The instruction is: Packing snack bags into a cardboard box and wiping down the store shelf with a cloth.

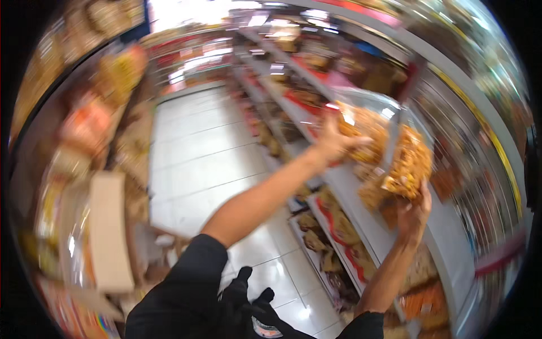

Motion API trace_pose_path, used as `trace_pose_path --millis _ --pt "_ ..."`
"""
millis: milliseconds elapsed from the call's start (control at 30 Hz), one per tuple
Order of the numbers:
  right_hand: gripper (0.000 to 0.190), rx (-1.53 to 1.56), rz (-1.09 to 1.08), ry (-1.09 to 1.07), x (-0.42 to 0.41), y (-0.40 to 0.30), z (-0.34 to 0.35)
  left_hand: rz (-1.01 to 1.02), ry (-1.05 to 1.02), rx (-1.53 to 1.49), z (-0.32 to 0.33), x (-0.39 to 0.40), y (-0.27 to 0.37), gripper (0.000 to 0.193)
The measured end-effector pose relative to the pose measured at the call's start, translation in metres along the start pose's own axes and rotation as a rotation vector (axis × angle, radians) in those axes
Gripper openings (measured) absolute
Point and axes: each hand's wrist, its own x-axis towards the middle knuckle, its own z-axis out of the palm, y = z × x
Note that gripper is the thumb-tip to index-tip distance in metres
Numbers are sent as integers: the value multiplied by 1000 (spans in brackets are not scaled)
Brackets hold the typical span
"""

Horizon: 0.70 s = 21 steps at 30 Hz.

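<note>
My left hand reaches to the shelf with its thumb across the front of a clear plastic bag of orange-yellow snacks. Beside it, a second clear bag of similar snacks rests in my right hand, whose fingers hold its lower right edge. A pale strip runs between the two bags; blur hides whether it belongs to them or to the shelf. Both bags are over the front of a grey-white shelf. Below them, more brown snack packs sit on that shelf.
Shelving with packed goods curves along the right, with a wire rack at the far right. Lower trays hold snack packs. On the left stand open cardboard cartons and bagged goods. A white tiled aisle runs between.
</note>
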Motion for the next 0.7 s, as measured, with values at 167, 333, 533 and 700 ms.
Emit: trace_pose_path --millis 167,333,533,700 --pt "43 41 131 -418 -12 44 128 -41 485 248 -37 -102 83 98" --pt "53 240 220 -826 -56 80 272 317 663 472 -92 -210 189 89" --pt "58 467 378 -1361 -142 111 488 485 955 787 -146 -315 330 53" --pt "56 287 471 -1668 -214 139 635 19 1141 713 -188 -421 455 59"
